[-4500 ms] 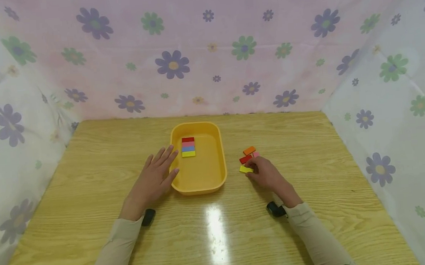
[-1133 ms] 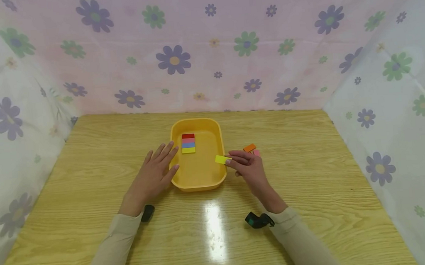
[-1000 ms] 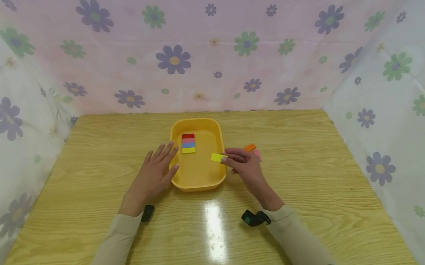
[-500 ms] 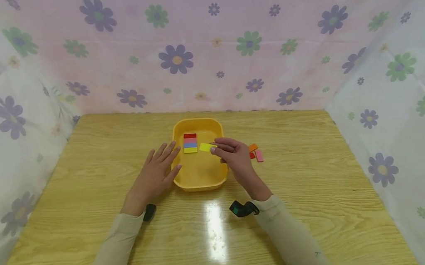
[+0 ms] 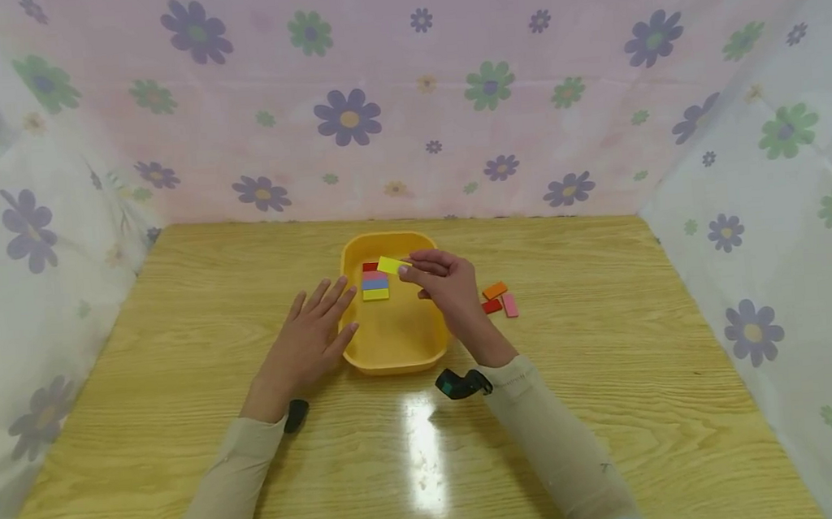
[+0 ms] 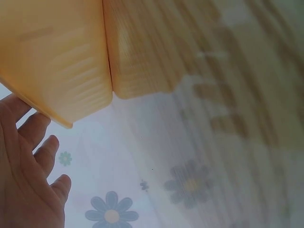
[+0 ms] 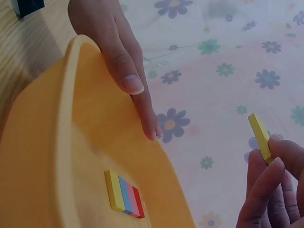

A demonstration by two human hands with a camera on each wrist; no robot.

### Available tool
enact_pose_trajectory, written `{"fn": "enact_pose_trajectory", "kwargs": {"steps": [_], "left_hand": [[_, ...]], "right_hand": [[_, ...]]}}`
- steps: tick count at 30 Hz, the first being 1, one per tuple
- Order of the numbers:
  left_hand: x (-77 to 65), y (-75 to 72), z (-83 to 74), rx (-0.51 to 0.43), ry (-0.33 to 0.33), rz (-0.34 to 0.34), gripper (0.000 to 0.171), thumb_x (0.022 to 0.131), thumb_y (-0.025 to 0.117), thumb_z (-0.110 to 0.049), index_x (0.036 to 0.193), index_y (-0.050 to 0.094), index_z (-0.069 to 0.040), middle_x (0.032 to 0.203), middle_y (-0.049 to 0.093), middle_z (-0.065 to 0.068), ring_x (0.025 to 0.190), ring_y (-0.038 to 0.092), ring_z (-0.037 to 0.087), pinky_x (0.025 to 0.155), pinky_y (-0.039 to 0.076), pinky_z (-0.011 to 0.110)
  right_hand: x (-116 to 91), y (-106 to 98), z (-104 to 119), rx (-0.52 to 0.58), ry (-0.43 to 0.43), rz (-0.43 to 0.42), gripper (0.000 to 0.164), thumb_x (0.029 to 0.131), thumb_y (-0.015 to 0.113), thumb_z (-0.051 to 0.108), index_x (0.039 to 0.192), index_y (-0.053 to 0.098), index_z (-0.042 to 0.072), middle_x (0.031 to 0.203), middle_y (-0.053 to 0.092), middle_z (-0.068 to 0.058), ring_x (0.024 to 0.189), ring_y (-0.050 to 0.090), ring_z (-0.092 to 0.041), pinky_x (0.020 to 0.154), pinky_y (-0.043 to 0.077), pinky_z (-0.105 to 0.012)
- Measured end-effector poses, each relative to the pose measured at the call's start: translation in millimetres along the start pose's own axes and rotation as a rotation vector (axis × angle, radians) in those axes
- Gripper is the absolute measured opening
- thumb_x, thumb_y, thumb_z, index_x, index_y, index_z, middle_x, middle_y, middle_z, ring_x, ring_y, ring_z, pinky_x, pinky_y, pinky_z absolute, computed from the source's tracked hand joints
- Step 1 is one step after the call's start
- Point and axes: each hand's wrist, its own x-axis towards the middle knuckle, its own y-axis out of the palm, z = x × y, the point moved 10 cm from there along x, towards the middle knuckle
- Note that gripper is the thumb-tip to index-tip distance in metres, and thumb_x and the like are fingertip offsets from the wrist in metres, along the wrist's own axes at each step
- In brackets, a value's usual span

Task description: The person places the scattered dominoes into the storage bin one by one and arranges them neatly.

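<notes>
My right hand (image 5: 455,293) pinches a yellow domino-like tile (image 5: 390,265) between thumb and fingers, above the yellow tray (image 5: 400,338). In the right wrist view that yellow tile (image 7: 260,137) hangs in the air, apart from the tray. On the tray floor lies a row of touching tiles: red, pink, blue (image 5: 375,284) and yellow (image 5: 375,294). From the head, the held tile covers part of the red one (image 5: 369,266). My left hand (image 5: 301,346) rests on the tray's left rim with straight, spread fingers, also seen touching the rim in the left wrist view.
Right of the tray, an orange tile (image 5: 495,291), a red tile (image 5: 491,306) and a pink tile (image 5: 511,305) lie on the wooden table (image 5: 613,342). Flowered cloth (image 5: 407,146) encloses the back and sides. Black wrist devices (image 5: 462,384) sit under both wrists.
My right hand picked the yellow tile from the loose pile, then carried it left and over the tray to the far end of the row. The left hand stays on the rim.
</notes>
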Motion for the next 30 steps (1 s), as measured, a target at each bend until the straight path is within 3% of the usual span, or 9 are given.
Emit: {"fn": "enact_pose_trajectory", "kwargs": {"steps": [7, 11, 18, 23, 30], "left_hand": [[0.1, 1.4, -0.8, -0.001, -0.015, 0.016, 0.064, 0.108, 0.044, -0.044, 0.163, 0.027, -0.015, 0.170, 0.019, 0.004, 0.158, 0.010, 0.030, 0.126, 0.004, 0.058], [0.4, 0.9, -1.9, 0.008, -0.018, 0.015, 0.064, 0.108, 0.045, -0.043, 0.162, 0.028, -0.014, 0.170, 0.020, 0.005, 0.158, 0.012, 0.031, 0.125, 0.006, 0.059], [0.5, 0.8, -1.1, 0.021, -0.019, 0.019, 0.064, 0.108, 0.043, -0.044, 0.162, 0.027, -0.014, 0.170, 0.019, 0.004, 0.158, 0.012, 0.030, 0.126, 0.005, 0.059], [0.2, 0.4, -1.6, 0.021, -0.015, 0.019, 0.064, 0.108, 0.043, -0.045, 0.162, 0.028, -0.014, 0.170, 0.019, 0.005, 0.158, 0.012, 0.031, 0.126, 0.005, 0.059], [0.2, -0.2, -3.1, 0.000, -0.008, 0.017, 0.063, 0.108, 0.043, -0.044, 0.162, 0.028, -0.013, 0.170, 0.020, 0.006, 0.158, 0.013, 0.032, 0.125, 0.005, 0.060]], "right_hand": [[9, 7, 4, -0.019, -0.010, 0.011, 0.025, 0.091, 0.079, 0.018, 0.112, 0.073, 0.006, 0.109, 0.077, -0.008, 0.088, 0.075, -0.012, 0.070, 0.058, -0.025], [11, 13, 16, -0.070, -0.075, 0.000, 0.022, 0.090, 0.079, 0.016, 0.108, 0.075, 0.004, 0.105, 0.078, -0.010, 0.085, 0.074, -0.013, 0.067, 0.059, -0.025], [17, 26, 37, -0.164, -0.210, 0.001, 0.020, 0.090, 0.079, 0.013, 0.105, 0.075, 0.001, 0.101, 0.077, -0.013, 0.091, 0.073, -0.035, 0.064, 0.061, -0.028], [29, 31, 32, -0.190, -0.191, 0.006, 0.024, 0.090, 0.078, 0.012, 0.108, 0.074, -0.003, 0.100, 0.076, -0.016, 0.088, 0.074, -0.033, 0.068, 0.063, -0.032], [44, 35, 4, -0.298, -0.110, 0.048, 0.029, 0.089, 0.078, 0.007, 0.112, 0.070, -0.009, 0.102, 0.074, -0.022, 0.093, 0.072, -0.043, 0.081, 0.060, -0.055]]}}
